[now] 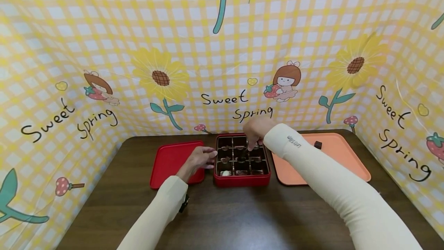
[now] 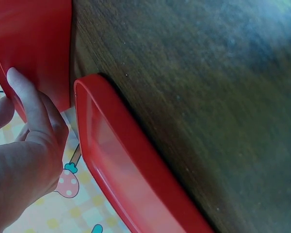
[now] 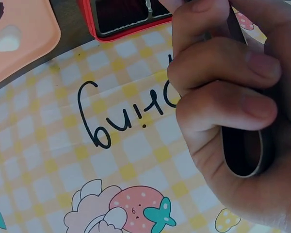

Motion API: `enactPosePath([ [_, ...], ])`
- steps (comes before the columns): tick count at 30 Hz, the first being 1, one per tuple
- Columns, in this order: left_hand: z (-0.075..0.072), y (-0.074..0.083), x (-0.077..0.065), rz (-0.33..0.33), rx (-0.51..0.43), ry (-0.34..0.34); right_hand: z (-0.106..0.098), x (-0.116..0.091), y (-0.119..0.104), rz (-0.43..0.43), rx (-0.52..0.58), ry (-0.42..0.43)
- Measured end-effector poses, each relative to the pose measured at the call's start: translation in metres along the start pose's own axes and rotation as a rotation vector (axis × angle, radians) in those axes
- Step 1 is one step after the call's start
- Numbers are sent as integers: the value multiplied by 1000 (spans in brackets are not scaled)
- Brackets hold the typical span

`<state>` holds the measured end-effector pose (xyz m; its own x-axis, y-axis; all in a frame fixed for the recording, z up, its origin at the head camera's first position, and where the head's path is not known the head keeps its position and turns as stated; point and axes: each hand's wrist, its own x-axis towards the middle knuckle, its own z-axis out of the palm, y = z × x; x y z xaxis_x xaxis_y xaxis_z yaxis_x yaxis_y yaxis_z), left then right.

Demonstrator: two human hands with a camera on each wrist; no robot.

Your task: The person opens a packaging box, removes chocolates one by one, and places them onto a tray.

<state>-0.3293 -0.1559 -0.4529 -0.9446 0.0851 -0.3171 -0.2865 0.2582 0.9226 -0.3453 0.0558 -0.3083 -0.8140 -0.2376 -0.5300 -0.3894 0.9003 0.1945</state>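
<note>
A red box (image 1: 241,181) with a divided dark insert sits at the table's middle. A white piece (image 1: 226,173) lies in its front left compartment. My left hand (image 1: 199,158) rests its fingers against the box's left wall, and in the left wrist view a fingertip touches the red side (image 2: 36,43). Over the box, my right hand (image 1: 256,129) grips dark tongs (image 3: 234,148) with a U-shaped bend, fingers curled round them. Their tips point down into the middle compartments; whether they hold a piece is too dark to tell.
A red lid (image 1: 173,161) lies left of the box. On the right is an orange tray (image 1: 295,174), partly under my right forearm, bearing a dark chocolate (image 1: 318,144) and a white piece (image 3: 9,39). A checkered cloth (image 1: 222,57) hangs behind the wooden table (image 1: 222,219).
</note>
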Motion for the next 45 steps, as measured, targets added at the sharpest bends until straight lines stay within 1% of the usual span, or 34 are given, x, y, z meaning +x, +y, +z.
enactPosePath([
  [5,0,-1,0,-2,1,3,0,5,-4,5,64,-42],
  [9,0,0,1,4,-4,-3,1,10,-8,19,45,-49],
  [15,0,0,1,10,0,-9,3,13,-13,83,20,-18],
  [17,0,-1,1,13,2,-11,3,13,-15,112,39,-26],
  [22,0,-1,0,9,3,-8,4,13,-18,149,68,-46],
  [29,-1,-2,1,17,4,-7,3,6,-22,131,32,-37],
  [33,0,-2,1,15,3,-2,0,-5,-25,128,75,-53],
  [35,0,-2,1,13,3,0,-1,-8,-26,135,107,-63],
  [37,0,-2,1,13,4,2,-2,-10,-26,131,115,-69],
  [41,0,-1,1,14,6,6,0,-6,-23,103,99,-62],
  [45,0,-1,0,11,10,8,5,4,-18,33,44,-35],
])
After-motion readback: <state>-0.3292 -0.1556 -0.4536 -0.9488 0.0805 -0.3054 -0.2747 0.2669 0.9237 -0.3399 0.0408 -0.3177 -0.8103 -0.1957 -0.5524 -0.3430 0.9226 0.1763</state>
